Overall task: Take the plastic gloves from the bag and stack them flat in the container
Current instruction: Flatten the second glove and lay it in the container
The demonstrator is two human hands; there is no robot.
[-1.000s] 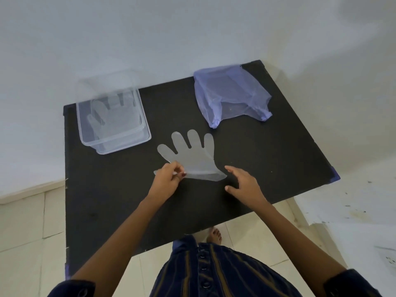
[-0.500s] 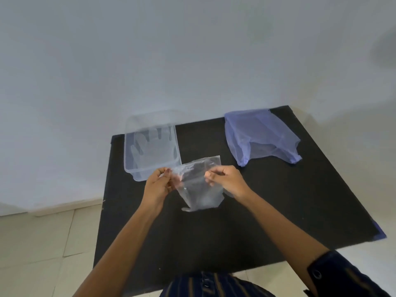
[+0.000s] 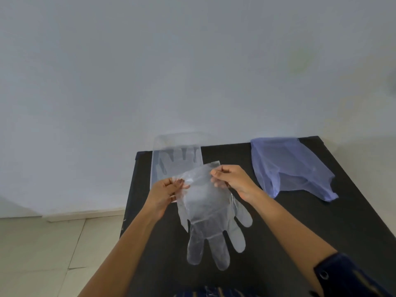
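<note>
A clear plastic glove (image 3: 211, 213) hangs in the air over the black table (image 3: 300, 228), cuff up and fingers pointing down toward me. My left hand (image 3: 166, 192) pinches the left corner of its cuff. My right hand (image 3: 230, 179) pinches the right corner. Behind the glove stands a clear plastic container (image 3: 176, 157) at the table's back left, with at least one glove lying flat inside. A crumpled pale purple bag (image 3: 287, 166) lies at the back right of the table.
The table stands against a white wall (image 3: 192, 71). Tiled floor (image 3: 42, 254) shows to the left of the table's left edge. Bare black tabletop lies between the bag and my right arm.
The glove lay flat on the table a second ago; both hands have lifted it by the cuff and it now hangs unfolded with fingers down. The camera has tilted upward.
</note>
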